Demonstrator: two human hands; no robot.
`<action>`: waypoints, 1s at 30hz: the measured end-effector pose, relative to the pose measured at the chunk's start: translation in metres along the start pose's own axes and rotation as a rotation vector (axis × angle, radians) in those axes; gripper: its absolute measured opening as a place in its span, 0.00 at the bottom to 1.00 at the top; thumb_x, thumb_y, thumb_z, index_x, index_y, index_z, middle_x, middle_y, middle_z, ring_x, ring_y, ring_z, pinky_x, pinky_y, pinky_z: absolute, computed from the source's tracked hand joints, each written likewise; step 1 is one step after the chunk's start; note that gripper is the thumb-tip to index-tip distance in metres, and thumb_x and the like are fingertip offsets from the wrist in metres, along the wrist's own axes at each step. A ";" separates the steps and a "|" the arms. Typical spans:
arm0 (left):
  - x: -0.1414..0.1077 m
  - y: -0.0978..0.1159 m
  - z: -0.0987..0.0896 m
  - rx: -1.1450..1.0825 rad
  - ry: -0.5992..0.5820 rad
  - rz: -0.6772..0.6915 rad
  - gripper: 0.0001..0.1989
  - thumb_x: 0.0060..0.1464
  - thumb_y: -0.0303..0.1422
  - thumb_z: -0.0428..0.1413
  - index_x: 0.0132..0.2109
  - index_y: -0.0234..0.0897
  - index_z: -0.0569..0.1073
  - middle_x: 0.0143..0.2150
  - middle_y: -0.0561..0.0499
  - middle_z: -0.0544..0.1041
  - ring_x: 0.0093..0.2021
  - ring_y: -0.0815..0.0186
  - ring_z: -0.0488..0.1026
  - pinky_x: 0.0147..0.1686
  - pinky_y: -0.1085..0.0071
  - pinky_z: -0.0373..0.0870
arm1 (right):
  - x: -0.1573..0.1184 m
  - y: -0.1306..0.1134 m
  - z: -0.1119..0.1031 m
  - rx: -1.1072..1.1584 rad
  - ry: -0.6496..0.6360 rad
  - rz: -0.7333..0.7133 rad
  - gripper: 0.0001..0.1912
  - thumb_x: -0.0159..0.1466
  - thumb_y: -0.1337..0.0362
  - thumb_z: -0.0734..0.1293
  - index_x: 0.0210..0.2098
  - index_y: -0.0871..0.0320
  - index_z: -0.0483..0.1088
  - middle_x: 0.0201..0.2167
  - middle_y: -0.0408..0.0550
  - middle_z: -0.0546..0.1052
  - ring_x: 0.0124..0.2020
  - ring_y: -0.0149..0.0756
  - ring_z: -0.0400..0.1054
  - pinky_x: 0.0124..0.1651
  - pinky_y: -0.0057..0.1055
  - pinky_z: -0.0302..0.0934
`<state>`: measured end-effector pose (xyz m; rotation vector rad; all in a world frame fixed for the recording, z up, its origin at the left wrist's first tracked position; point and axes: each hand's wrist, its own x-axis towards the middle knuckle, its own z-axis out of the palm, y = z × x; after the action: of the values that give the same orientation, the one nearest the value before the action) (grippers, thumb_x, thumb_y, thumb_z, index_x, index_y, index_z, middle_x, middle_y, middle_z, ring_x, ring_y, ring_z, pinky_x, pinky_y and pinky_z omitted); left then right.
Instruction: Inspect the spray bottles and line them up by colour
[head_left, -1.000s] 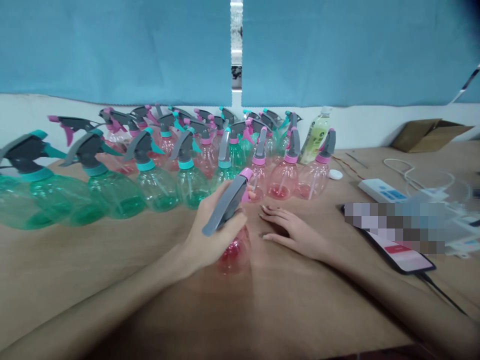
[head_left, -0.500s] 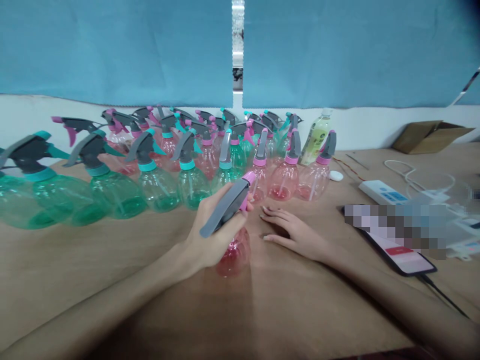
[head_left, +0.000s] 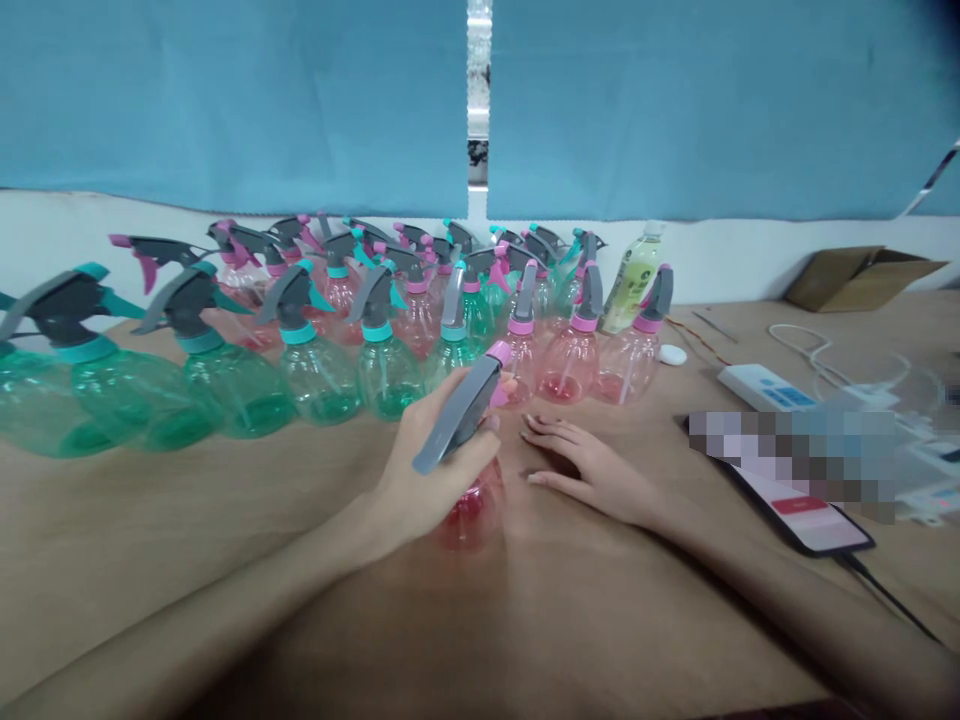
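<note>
Spray bottle [head_left: 471,515], grasped by the left hand [head_left: 414,502] seemingly at its neck, could tip if pulled sideways, the right hand [head_left: 604,478] lying open.

the left hand [head_left: 442,440] is curled closed with its wrist angled inward; the right hand [head_left: 581,465] is laid low, fingers spread and loosely extended.

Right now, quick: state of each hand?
Left hand: closed around the neck of a pink spray bottle.
Right hand: open, holding nothing, resting palm-down on the table.
</note>
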<state>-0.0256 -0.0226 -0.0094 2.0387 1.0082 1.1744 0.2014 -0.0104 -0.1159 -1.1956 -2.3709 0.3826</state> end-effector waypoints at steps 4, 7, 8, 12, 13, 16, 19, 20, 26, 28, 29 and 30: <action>-0.001 -0.001 0.001 -0.001 0.004 -0.020 0.12 0.43 0.21 0.49 0.36 0.41 0.66 0.28 0.58 0.65 0.25 0.72 0.60 0.24 0.75 0.60 | 0.000 0.000 0.000 0.006 -0.003 -0.002 0.30 0.64 0.47 0.61 0.61 0.53 0.60 0.63 0.53 0.62 0.64 0.46 0.52 0.64 0.52 0.48; -0.001 -0.003 0.001 -0.004 0.009 -0.041 0.12 0.43 0.21 0.50 0.35 0.41 0.66 0.26 0.58 0.64 0.24 0.72 0.60 0.23 0.76 0.60 | 0.000 0.000 0.000 0.008 -0.004 -0.002 0.30 0.64 0.48 0.61 0.62 0.52 0.59 0.63 0.52 0.61 0.65 0.46 0.52 0.64 0.52 0.49; -0.001 -0.003 0.002 -0.006 0.012 -0.049 0.11 0.43 0.22 0.51 0.35 0.40 0.66 0.26 0.58 0.64 0.24 0.72 0.61 0.23 0.75 0.61 | 0.000 0.001 0.001 0.010 -0.001 -0.005 0.30 0.64 0.48 0.61 0.62 0.52 0.59 0.63 0.51 0.61 0.65 0.46 0.52 0.64 0.52 0.49; -0.002 -0.006 0.002 -0.002 -0.006 -0.095 0.07 0.47 0.26 0.54 0.36 0.40 0.67 0.27 0.56 0.68 0.25 0.70 0.66 0.24 0.74 0.66 | 0.000 0.001 0.002 0.008 0.008 -0.004 0.30 0.64 0.47 0.61 0.61 0.52 0.59 0.63 0.51 0.62 0.65 0.46 0.52 0.64 0.51 0.48; -0.002 -0.007 0.002 0.002 -0.015 -0.104 0.07 0.47 0.27 0.54 0.36 0.40 0.67 0.27 0.56 0.68 0.25 0.70 0.67 0.25 0.73 0.67 | 0.000 0.001 0.002 0.006 0.007 -0.002 0.30 0.64 0.47 0.61 0.61 0.52 0.59 0.63 0.51 0.62 0.65 0.46 0.52 0.64 0.51 0.48; -0.002 -0.007 0.001 0.020 -0.036 -0.120 0.07 0.49 0.29 0.55 0.38 0.40 0.66 0.28 0.56 0.69 0.27 0.69 0.69 0.27 0.73 0.69 | 0.000 0.001 0.001 0.003 0.001 -0.001 0.30 0.64 0.47 0.60 0.62 0.53 0.59 0.63 0.51 0.61 0.65 0.45 0.52 0.65 0.50 0.48; -0.001 -0.005 0.000 0.023 -0.057 -0.119 0.10 0.49 0.29 0.55 0.41 0.41 0.65 0.30 0.56 0.70 0.28 0.69 0.70 0.29 0.72 0.70 | 0.000 -0.001 0.000 -0.005 -0.003 -0.002 0.30 0.64 0.47 0.60 0.61 0.55 0.60 0.63 0.53 0.61 0.65 0.45 0.52 0.65 0.50 0.48; -0.001 -0.004 0.000 0.026 -0.061 -0.116 0.11 0.49 0.29 0.55 0.42 0.41 0.65 0.30 0.55 0.70 0.28 0.69 0.71 0.29 0.72 0.71 | 0.000 -0.001 0.000 -0.007 -0.002 -0.003 0.30 0.64 0.47 0.60 0.61 0.55 0.60 0.63 0.53 0.62 0.64 0.45 0.52 0.65 0.50 0.48; 0.000 -0.003 -0.001 0.073 -0.086 -0.090 0.14 0.46 0.28 0.55 0.43 0.42 0.66 0.30 0.54 0.73 0.28 0.65 0.72 0.28 0.70 0.71 | 0.000 -0.002 -0.001 -0.004 0.017 0.004 0.30 0.64 0.47 0.61 0.61 0.53 0.60 0.61 0.52 0.64 0.63 0.46 0.54 0.63 0.51 0.51; -0.001 -0.006 -0.001 0.067 -0.101 -0.081 0.16 0.45 0.28 0.55 0.44 0.42 0.66 0.31 0.53 0.73 0.29 0.65 0.72 0.28 0.70 0.71 | 0.000 -0.002 -0.001 0.003 0.022 0.003 0.30 0.63 0.47 0.61 0.61 0.53 0.60 0.61 0.52 0.64 0.63 0.47 0.55 0.63 0.51 0.51; -0.001 -0.007 -0.001 0.065 -0.108 -0.076 0.16 0.45 0.27 0.55 0.44 0.42 0.66 0.31 0.53 0.73 0.29 0.65 0.72 0.28 0.70 0.70 | 0.000 -0.002 -0.001 0.007 0.024 0.002 0.30 0.63 0.47 0.61 0.61 0.52 0.60 0.61 0.52 0.64 0.63 0.47 0.55 0.63 0.51 0.51; -0.002 -0.009 -0.001 0.066 -0.112 -0.070 0.16 0.44 0.26 0.55 0.43 0.42 0.66 0.31 0.54 0.72 0.28 0.66 0.71 0.27 0.71 0.69 | 0.000 -0.002 -0.001 0.008 0.025 0.001 0.30 0.63 0.47 0.61 0.61 0.52 0.60 0.61 0.51 0.64 0.63 0.47 0.55 0.63 0.51 0.51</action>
<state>-0.0301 -0.0191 -0.0165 2.0782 1.0673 0.9910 0.2005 -0.0112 -0.1145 -1.1916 -2.3457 0.3755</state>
